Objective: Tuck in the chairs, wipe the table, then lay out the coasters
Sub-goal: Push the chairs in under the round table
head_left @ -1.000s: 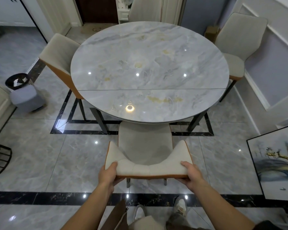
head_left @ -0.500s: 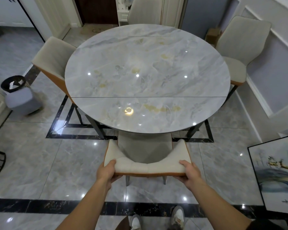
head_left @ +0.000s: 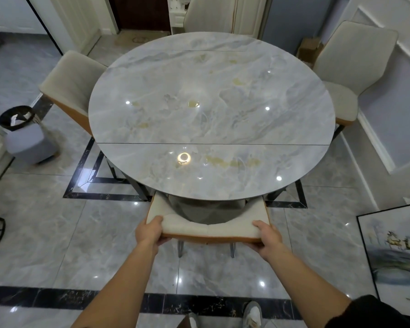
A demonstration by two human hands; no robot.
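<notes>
Gripping the backrest top of the near chair [head_left: 208,229] at both ends: left hand [head_left: 150,230] on the left corner, right hand [head_left: 268,237] on the right corner, fingers curled over the padded edge. Seat tucked under the near rim of the round marble counter [head_left: 211,110]. Around the counter also a left chair [head_left: 69,84], a far chair [head_left: 208,15] and a right chair [head_left: 350,67].

The cream near chair [head_left: 208,229] has its seat under the round marble surface [head_left: 211,114]. The right chair [head_left: 350,74] stands outside it
</notes>
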